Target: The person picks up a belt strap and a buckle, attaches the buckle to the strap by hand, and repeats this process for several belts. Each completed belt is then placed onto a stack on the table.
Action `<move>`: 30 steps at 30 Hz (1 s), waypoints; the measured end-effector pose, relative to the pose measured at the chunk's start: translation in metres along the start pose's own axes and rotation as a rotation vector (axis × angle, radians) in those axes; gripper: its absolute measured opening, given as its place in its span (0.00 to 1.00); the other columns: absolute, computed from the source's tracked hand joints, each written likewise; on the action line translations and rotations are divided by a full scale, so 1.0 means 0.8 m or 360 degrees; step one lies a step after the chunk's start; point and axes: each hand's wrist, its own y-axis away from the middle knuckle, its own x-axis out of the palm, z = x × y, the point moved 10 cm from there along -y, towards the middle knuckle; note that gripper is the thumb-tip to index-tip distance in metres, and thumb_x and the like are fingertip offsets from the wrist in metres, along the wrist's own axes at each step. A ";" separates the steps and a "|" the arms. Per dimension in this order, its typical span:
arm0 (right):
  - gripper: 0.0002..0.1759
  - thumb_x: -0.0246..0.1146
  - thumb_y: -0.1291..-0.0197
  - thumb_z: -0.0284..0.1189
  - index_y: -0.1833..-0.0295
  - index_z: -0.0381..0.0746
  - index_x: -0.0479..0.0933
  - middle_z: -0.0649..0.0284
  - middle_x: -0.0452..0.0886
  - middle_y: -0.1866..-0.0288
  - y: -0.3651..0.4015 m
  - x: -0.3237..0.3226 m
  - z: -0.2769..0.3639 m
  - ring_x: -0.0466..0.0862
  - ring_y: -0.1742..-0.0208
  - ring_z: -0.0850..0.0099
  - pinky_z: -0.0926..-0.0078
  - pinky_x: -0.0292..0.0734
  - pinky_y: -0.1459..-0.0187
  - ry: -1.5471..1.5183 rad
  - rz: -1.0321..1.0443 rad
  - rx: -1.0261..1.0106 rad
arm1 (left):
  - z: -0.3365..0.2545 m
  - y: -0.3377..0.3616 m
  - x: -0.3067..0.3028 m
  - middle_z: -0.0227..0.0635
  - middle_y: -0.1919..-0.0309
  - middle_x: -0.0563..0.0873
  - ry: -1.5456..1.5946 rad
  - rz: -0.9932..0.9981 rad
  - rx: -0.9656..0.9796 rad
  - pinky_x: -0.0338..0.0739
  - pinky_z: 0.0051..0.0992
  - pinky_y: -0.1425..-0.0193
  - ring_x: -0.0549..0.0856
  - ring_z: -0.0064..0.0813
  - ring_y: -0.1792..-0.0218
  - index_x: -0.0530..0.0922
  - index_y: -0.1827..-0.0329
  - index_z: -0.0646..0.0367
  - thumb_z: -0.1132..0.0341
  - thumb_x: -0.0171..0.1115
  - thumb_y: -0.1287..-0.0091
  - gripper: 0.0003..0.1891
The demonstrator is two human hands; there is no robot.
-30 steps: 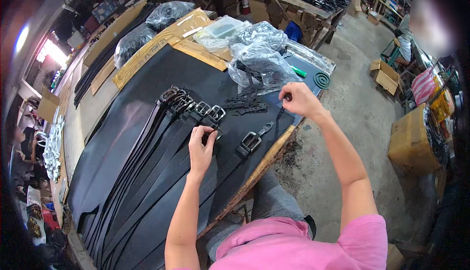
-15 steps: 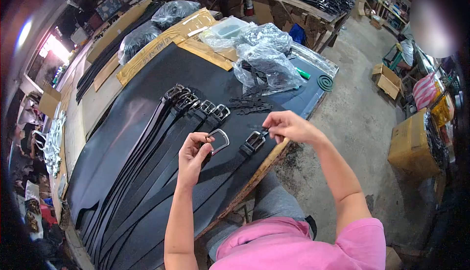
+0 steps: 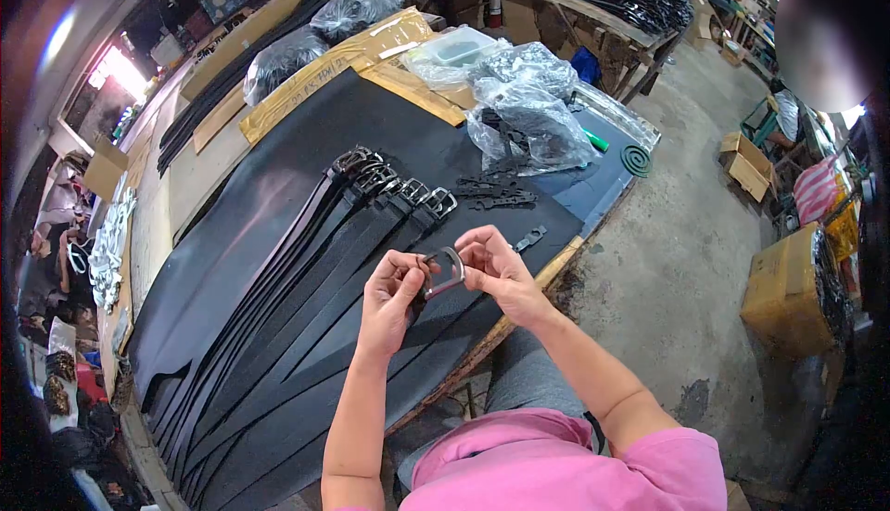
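Observation:
A metal belt buckle [image 3: 447, 273] is held up between my two hands over the table's front edge. My left hand [image 3: 393, 293] pinches its left side, with dark strap below the fingers. My right hand [image 3: 501, 275] touches the buckle's right side with thumb and fingers. Several black belts [image 3: 306, 279] lie side by side to the left, their buckles at the upper end. Flat black pieces [image 3: 496, 193] lie behind my hands. A small metallic piece [image 3: 531, 238] rests near the right edge of the table.
Clear plastic bags [image 3: 533, 126] sit at the back of the black sheet [image 3: 278, 168], beside brown cardboard [image 3: 343, 57]. A green coil [image 3: 636, 161] lies at the right corner. Cardboard boxes [image 3: 788, 289] stand on the floor at right, with people farther off.
My right hand has moved left from the belt buckle near the table edge to the buckle in my left hand. The small metallic piece now shows near the edge. The view has shifted slightly.

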 end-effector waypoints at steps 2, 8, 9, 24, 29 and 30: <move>0.18 0.58 0.35 0.22 0.40 0.38 0.69 0.67 0.76 0.54 0.000 0.010 0.014 0.74 0.58 0.83 0.83 0.71 0.56 -0.0005 0.0042 -0.0124 | 0.008 0.003 0.001 0.29 0.62 0.82 -0.0106 -0.0003 -0.0103 0.71 0.19 0.53 0.78 0.17 0.60 0.75 0.60 0.57 0.65 0.64 0.33 0.07; 0.23 0.54 0.39 0.13 0.38 0.38 0.73 0.67 0.77 0.48 0.001 0.023 0.032 0.76 0.47 0.79 0.78 0.70 0.45 0.0255 0.0164 0.0027 | 0.015 0.005 0.013 0.26 0.66 0.83 -0.0169 0.0026 -0.0257 0.72 0.19 0.55 0.79 0.15 0.61 0.78 0.62 0.58 0.65 0.66 0.35 0.08; 0.23 0.55 0.40 0.13 0.39 0.38 0.74 0.67 0.78 0.48 0.001 0.023 0.034 0.76 0.48 0.79 0.77 0.70 0.45 0.0313 0.0190 0.0017 | 0.016 0.005 0.014 0.26 0.66 0.83 -0.0163 0.0013 -0.0277 0.72 0.19 0.55 0.79 0.15 0.61 0.78 0.62 0.58 0.65 0.67 0.36 0.08; 0.12 0.60 0.46 0.24 0.55 0.36 0.78 0.71 0.70 0.75 0.023 -0.008 0.034 0.69 0.71 0.80 0.77 0.65 0.67 0.1168 0.0890 0.0508 | 0.014 0.005 0.058 0.28 0.63 0.82 -0.0568 0.0443 -0.0421 0.74 0.18 0.52 0.80 0.15 0.60 0.74 0.41 0.66 0.73 0.66 0.39 0.22; 0.15 0.59 0.35 0.37 0.63 0.34 0.76 0.69 0.72 0.77 0.031 -0.019 0.032 0.69 0.73 0.81 0.76 0.65 0.70 0.0946 0.0905 0.0837 | 0.028 0.007 0.073 0.31 0.58 0.85 -0.0468 0.0557 -0.0650 0.75 0.20 0.50 0.81 0.17 0.58 0.80 0.51 0.69 0.72 0.66 0.38 0.14; 0.15 0.59 0.35 0.37 0.64 0.34 0.76 0.69 0.72 0.77 0.030 -0.016 0.037 0.69 0.73 0.81 0.76 0.65 0.70 0.0996 0.0927 0.0742 | 0.032 0.007 0.073 0.31 0.59 0.85 -0.0456 0.0591 -0.0672 0.75 0.19 0.50 0.81 0.17 0.58 0.80 0.51 0.68 0.72 0.66 0.39 0.14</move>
